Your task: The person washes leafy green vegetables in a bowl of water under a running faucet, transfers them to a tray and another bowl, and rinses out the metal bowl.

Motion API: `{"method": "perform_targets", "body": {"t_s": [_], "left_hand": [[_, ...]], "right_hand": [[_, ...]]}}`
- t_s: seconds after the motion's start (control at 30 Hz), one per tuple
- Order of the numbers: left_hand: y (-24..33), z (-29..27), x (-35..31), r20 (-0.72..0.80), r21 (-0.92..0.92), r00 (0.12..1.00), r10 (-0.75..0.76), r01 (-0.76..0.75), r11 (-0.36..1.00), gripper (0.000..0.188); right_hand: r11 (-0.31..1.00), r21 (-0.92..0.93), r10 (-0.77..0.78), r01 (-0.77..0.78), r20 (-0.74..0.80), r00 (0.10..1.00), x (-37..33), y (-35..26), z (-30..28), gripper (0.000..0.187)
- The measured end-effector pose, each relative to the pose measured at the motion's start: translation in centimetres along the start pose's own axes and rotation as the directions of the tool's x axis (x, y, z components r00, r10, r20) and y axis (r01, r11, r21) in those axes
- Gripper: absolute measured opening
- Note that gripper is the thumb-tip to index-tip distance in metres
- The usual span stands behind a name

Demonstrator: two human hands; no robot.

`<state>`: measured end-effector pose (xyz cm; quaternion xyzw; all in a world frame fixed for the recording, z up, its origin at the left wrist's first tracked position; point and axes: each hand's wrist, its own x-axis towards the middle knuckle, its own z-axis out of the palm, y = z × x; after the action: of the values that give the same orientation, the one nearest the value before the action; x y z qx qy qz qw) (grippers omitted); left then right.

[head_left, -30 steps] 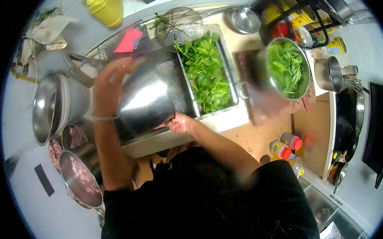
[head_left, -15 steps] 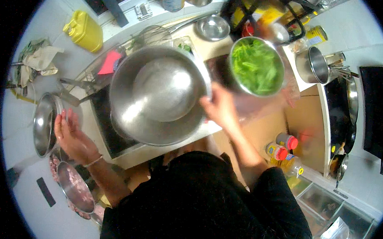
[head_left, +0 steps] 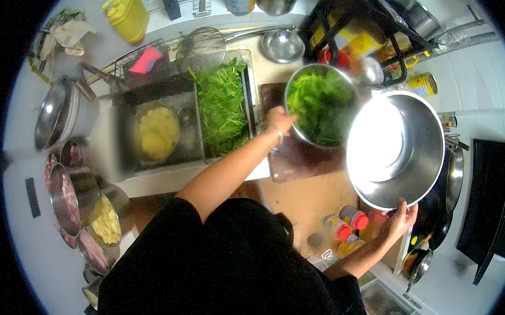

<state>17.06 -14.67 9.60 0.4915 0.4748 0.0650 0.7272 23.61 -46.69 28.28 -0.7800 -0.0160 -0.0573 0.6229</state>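
My left hand [head_left: 280,120] has its fingers closed on the left rim of a steel bowl [head_left: 316,144] full of green leaves [head_left: 317,98]. That bowl is over the dark brown board [head_left: 297,166]. To its right, my right hand [head_left: 402,217] grips the near rim of a large steel basin [head_left: 425,148]. The basin is tilted, with its shiny inside showing. More leafy greens [head_left: 220,111] fill the right part of the sink to the left of the board. Next to them, peeled potatoes sit in a round bowl [head_left: 162,132].
A small steel bowl [head_left: 283,45] and a wire strainer [head_left: 205,47] lie at the back. A black rack [head_left: 348,26] stands back right. Jars with red lids [head_left: 353,217] are below the counter. Steel bowls of meat [head_left: 67,197] and yellow pieces [head_left: 106,224] are at the left.
The large basin has moved from over the sink to the far right, uncovering the greens and potatoes. My left hand has crossed from the left side to the bowl of leaves.
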Motion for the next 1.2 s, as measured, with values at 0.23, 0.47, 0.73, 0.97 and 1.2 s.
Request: {"method": "perform_targets", "body": {"t_s": [0.23,0.47,0.73,0.97,1.2], "left_hand": [[2.3,-5.2,-4.6,0.049,-0.371,0.996,0.069,-0.046,0.928,0.018],[1.1,-18.7,-11.6,0.097,-0.609,0.937,0.334,-0.21,0.765,0.028],[-8.5,-35.4,-16.1,-0.526,-0.175,0.813,0.248,-0.389,0.904,0.018],[-15.9,-44.1,-12.0,-0.66,-0.569,0.75,-0.037,-0.467,0.677,0.03],[-18.1,-46.3,-7.5,-0.645,-0.577,0.725,-0.239,-0.258,0.774,0.033]], "right_hand": [[0.981,-0.168,0.079,-0.102,-0.135,0.988,2.3,2.3,-6.4,0.016],[0.982,-0.11,0.17,-0.152,0.178,0.969,3.2,0.7,-4.9,0.021],[0.957,-0.054,0.273,-0.284,0.49,0.828,2.4,4.4,7.7,0.004],[0.927,-0.084,0.37,-0.367,0.379,0.848,0.7,11.5,11.5,0.009],[0.907,-0.062,0.42,-0.417,0.225,0.879,-2.0,12.9,13.5,0.006]]}}
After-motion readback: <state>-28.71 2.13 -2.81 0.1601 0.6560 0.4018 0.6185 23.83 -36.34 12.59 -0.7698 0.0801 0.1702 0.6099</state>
